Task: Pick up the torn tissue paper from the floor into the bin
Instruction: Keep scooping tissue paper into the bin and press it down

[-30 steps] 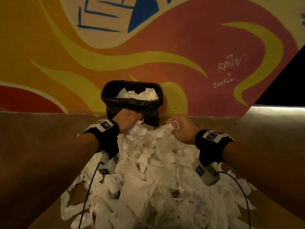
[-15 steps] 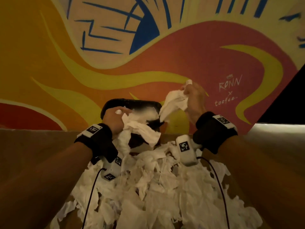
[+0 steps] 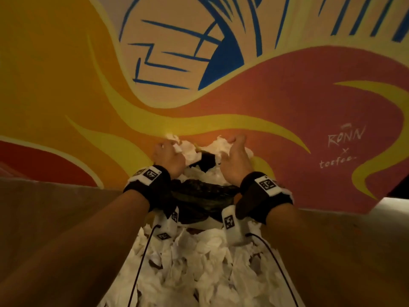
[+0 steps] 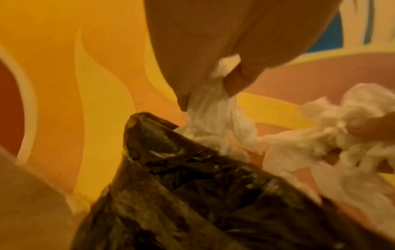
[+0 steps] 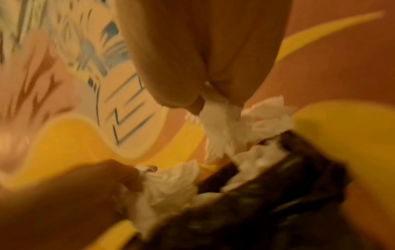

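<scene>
On my left I have the left hand (image 3: 169, 155) raised over the near left side of the small bin lined with a crinkled black plastic bag (image 3: 199, 196), its fingers and thumb clenched round a twisted wad of torn white tissue paper (image 4: 213, 108) whose lower end hangs down to the liner's rim. From the left wrist view that tail drapes just at the folded edge of the bag, so my worry is that if I let go here part of it slides down the outside instead of in. In the middle, the bin already shows white paper heaped up to its mouth, and I judge it close to full: anything dropped on top could roll off, or I might have to press it down and risk pulling the loose liner off the rim. To the right, the right hand (image 3: 235, 159) pinches a second crumpled bunch of tissue (image 5: 233, 121) above the bin's far right side, again with a ragged flap trailing near the edge. Thin, torn paper like this sheds scraps easily, so a quick release could scatter bits against the painted orange and yellow mural wall (image 3: 66, 85). Below my wrists the large pile of white tissue scraps on the brown floor (image 3: 194, 267) remains, so most of the job looks undone.
</scene>
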